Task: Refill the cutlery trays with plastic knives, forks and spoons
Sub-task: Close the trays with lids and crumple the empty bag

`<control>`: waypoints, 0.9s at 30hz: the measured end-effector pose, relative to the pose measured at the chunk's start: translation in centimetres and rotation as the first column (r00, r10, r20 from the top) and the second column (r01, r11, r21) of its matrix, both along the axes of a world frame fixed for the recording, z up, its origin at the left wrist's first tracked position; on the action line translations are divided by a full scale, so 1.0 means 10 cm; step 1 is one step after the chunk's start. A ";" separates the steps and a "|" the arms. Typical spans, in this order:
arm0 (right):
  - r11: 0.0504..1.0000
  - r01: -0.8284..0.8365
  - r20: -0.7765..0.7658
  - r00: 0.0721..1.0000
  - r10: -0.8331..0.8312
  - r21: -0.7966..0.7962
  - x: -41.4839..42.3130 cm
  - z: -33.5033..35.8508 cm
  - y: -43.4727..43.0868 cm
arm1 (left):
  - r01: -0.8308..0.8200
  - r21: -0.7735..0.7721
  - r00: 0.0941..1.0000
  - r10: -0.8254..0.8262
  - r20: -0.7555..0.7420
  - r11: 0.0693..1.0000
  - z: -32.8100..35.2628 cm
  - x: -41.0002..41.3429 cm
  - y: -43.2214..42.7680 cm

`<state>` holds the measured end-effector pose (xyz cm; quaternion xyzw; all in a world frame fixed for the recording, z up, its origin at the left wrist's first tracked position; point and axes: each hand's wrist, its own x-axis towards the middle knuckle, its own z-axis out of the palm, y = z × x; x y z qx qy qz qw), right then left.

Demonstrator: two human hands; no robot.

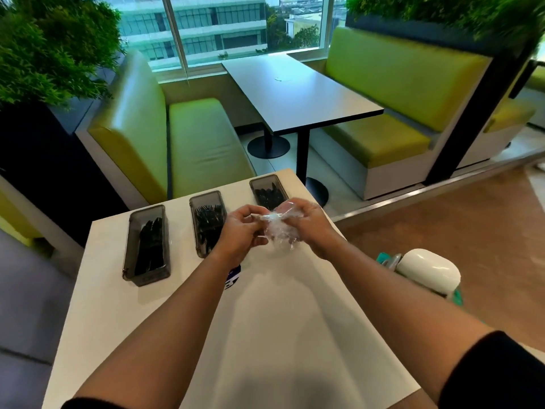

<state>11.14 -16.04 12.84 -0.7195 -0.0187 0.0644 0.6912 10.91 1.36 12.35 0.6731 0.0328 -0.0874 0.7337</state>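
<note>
Three smoky transparent cutlery trays stand in a row at the far side of a white table point(265, 320). The left tray point(147, 246) holds black knives, the middle tray point(206, 221) black forks, and the right tray point(267, 190) more black cutlery. Above the table, in front of the right tray, my left hand point(240, 231) and my right hand point(309, 224) both grip a crumpled clear plastic wrapper point(278, 228) between them. The wrapper looks empty of cutlery.
A blue and white item point(233, 278) peeks from under my left forearm. A white rounded object on a teal base point(427, 273) stands right of the table. Beyond are green booth benches point(203, 137), a grey table point(298, 90) and planters.
</note>
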 end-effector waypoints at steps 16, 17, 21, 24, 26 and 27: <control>0.895 0.372 -0.106 0.908 -0.406 -0.245 -0.26 -0.37 -1.76 | 0.088 0.478 0.906 -0.270 0.326 0.874 -0.53 0.16 -1.77; 0.868 0.381 -0.033 0.911 -0.412 -0.317 -0.30 -0.40 -1.87 | 0.158 0.522 0.890 -0.350 0.292 0.838 -0.61 0.15 -1.88; 0.727 0.398 0.138 0.909 -0.392 -0.560 -0.45 -0.60 -2.18 | 0.357 0.622 0.829 -0.543 0.133 0.697 -0.85 0.02 -2.31; 0.660 0.324 0.133 0.937 -0.323 -0.678 -0.60 -0.81 -2.31 | 0.424 0.677 0.803 -0.595 0.025 0.601 -1.01 -0.08 -2.53; 0.614 0.223 0.068 0.962 -0.266 -0.757 -0.69 -0.95 -2.35 | 0.478 0.733 0.755 -0.653 -0.060 0.485 -1.13 -0.16 -2.59; 0.602 0.183 0.030 0.967 -0.255 -0.777 -0.72 -0.99 -2.37 | 0.503 0.759 0.717 -0.690 -0.099 0.413 -1.20 -0.21 -2.63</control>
